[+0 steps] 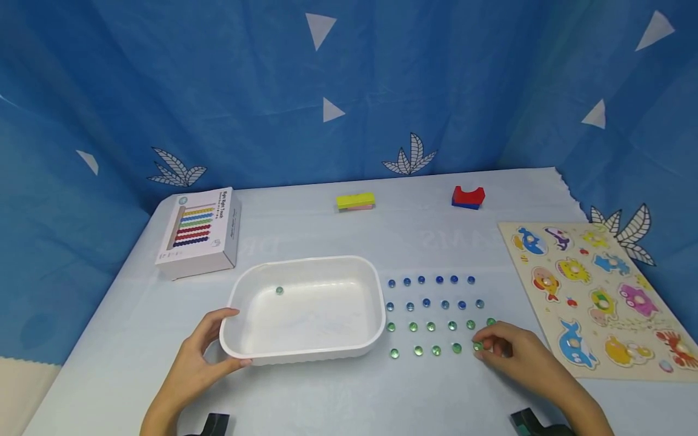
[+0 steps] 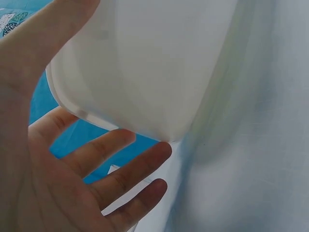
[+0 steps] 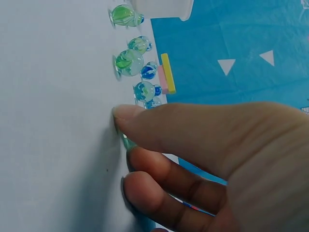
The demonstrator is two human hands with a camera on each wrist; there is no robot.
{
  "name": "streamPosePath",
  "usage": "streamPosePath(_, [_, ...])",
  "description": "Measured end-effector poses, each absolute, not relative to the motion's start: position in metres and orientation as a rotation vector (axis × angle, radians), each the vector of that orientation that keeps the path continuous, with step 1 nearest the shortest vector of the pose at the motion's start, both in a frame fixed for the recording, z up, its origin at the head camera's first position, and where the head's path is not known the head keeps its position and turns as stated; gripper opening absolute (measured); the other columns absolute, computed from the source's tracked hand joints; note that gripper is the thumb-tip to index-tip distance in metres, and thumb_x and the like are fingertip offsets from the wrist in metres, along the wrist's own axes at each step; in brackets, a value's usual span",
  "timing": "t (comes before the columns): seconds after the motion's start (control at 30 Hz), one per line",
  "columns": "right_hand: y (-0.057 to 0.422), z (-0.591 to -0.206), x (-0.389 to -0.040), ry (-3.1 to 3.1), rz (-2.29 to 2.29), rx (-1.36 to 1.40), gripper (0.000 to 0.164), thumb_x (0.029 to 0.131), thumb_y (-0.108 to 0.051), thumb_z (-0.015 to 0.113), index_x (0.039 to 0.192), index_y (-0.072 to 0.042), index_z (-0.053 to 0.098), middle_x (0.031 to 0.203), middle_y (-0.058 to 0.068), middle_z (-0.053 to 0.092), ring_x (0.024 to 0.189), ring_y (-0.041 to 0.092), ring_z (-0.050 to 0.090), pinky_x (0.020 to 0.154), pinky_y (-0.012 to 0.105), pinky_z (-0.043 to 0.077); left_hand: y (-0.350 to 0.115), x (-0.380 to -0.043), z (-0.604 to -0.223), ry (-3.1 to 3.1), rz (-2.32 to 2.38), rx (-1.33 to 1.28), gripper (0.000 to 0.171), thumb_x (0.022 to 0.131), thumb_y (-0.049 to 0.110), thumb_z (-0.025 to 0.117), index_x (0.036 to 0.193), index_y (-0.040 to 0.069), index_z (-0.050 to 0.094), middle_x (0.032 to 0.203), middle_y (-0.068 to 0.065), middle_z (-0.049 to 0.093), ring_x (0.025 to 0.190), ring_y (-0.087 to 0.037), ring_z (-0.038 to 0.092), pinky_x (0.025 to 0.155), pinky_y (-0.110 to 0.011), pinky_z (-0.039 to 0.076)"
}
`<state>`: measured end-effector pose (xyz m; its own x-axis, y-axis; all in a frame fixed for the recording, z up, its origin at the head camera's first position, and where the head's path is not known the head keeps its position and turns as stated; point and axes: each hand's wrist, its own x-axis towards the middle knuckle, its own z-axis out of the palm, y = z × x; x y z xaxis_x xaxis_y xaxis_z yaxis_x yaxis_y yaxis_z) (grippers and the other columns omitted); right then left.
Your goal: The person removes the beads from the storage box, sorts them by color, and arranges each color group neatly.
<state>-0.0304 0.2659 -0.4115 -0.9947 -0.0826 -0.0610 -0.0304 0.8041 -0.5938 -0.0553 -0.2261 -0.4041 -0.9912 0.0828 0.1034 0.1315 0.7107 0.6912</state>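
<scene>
A white plastic tray [image 1: 313, 355] stands left of the table's middle, with one green glass marble [image 1: 280, 290] inside it. My left hand [image 1: 199, 357] holds the tray's left end, thumb at the near corner and index finger on the side rim. In the left wrist view, the fingers [image 2: 120, 174] lie spread along the tray's edge [image 2: 91, 116]. Right of the tray, my right hand [image 1: 518, 351] pinches a green marble [image 1: 478, 346] between thumb and fingers at the end of the nearest row. That marble [image 3: 128, 142] is mostly hidden in the right wrist view.
Two rows of blue marbles [image 1: 439, 280] lie behind two rows of green marbles [image 1: 431, 326]. A boxed toy [image 1: 202, 230] sits back left. Yellow blocks [image 1: 355, 200] and a red block [image 1: 469, 195] stand at the back. A sea-animal puzzle board [image 1: 572, 309] lies right.
</scene>
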Motion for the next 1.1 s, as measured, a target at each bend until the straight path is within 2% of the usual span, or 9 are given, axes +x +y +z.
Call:
streamPosePath(0.1, [0.2653, -0.4115, -0.0308, 2.9, -0.964, -0.102, 0.016, 0.073, -0.018, 0.072, 0.087, -0.02, 0.065, 0.068, -0.01, 0.051, 0.061, -0.001, 0.043, 0.054, 0.017, 0.038, -0.2267, -0.0556, -0.404, -2.847, -1.158, -0.179, 0.076, 0.06, 0.029, 0.083, 0.125, 0.023, 0.045, 0.132, -0.002, 0.047, 0.103, 0.022, 0.036, 0.087, -0.032, 0.043])
streamPosePath(0.2, [0.2655, -0.411, -0.0299, 2.893, -0.962, -0.093, 0.017, 0.073, -0.02, 0.073, 0.088, -0.02, 0.065, 0.069, -0.01, 0.052, 0.061, -0.001, 0.042, 0.054, 0.017, 0.038, -0.2272, -0.0556, -0.4047, -2.849, -1.151, -0.183, 0.076, 0.06, 0.03, 0.083, 0.125, 0.024, 0.045, 0.131, -0.001, 0.047, 0.103, 0.022, 0.036, 0.085, -0.023, 0.042])
streamPosePath(0.33, [0.2658, -0.4095, -0.0293, 2.879, -0.951, -0.076, 0.021, 0.073, -0.024, 0.073, 0.092, -0.019, 0.065, 0.073, -0.01, 0.053, 0.063, -0.001, 0.043, 0.055, 0.017, 0.038, -0.2277, -0.0559, -0.4057, -2.846, -1.149, -0.191, 0.076, 0.06, 0.03, 0.083, 0.125, 0.026, 0.044, 0.131, -0.001, 0.047, 0.103, 0.022, 0.037, 0.084, -0.018, 0.041])
streamPosePath(0.57, [0.2662, -0.4094, -0.0291, 2.881, -0.956, -0.091, 0.022, 0.072, -0.023, 0.073, 0.092, -0.02, 0.065, 0.073, -0.011, 0.054, 0.064, -0.001, 0.043, 0.056, 0.017, 0.039, -0.2267, -0.0564, -0.4067, -2.834, -1.21, -0.191, 0.077, 0.059, 0.029, 0.083, 0.125, 0.024, 0.044, 0.134, -0.006, 0.046, 0.103, 0.023, 0.033, 0.088, -0.05, 0.041])
streamPosePath(0.67, [0.266, -0.4093, -0.0294, 2.881, -0.951, -0.087, 0.022, 0.072, -0.023, 0.073, 0.093, -0.02, 0.065, 0.073, -0.011, 0.054, 0.064, -0.002, 0.043, 0.056, 0.017, 0.039, -0.2267, -0.0564, -0.4067, -2.827, -1.229, -0.194, 0.077, 0.059, 0.029, 0.083, 0.126, 0.024, 0.044, 0.134, -0.006, 0.045, 0.103, 0.023, 0.033, 0.088, -0.053, 0.04])
streamPosePath(0.9, [0.2669, -0.4091, -0.0293, 2.878, -0.933, -0.078, 0.025, 0.071, -0.025, 0.074, 0.094, -0.02, 0.064, 0.074, -0.011, 0.054, 0.065, -0.001, 0.043, 0.058, 0.017, 0.038, -0.2273, -0.0561, -0.4066, -2.858, -1.162, -0.174, 0.078, 0.059, 0.03, 0.084, 0.126, 0.027, 0.044, 0.131, 0.001, 0.047, 0.104, 0.022, 0.036, 0.086, -0.027, 0.041])
streamPosePath(1.1, [0.2675, -0.4084, -0.0289, 2.904, -0.902, -0.081, 0.028, 0.069, -0.024, 0.075, 0.095, -0.021, 0.064, 0.075, -0.012, 0.054, 0.066, -0.002, 0.044, 0.061, 0.018, 0.039, -0.2274, -0.0564, -0.407, -2.854, -1.167, -0.179, 0.078, 0.059, 0.03, 0.084, 0.126, 0.027, 0.044, 0.132, 0.001, 0.047, 0.104, 0.021, 0.036, 0.085, -0.02, 0.04])
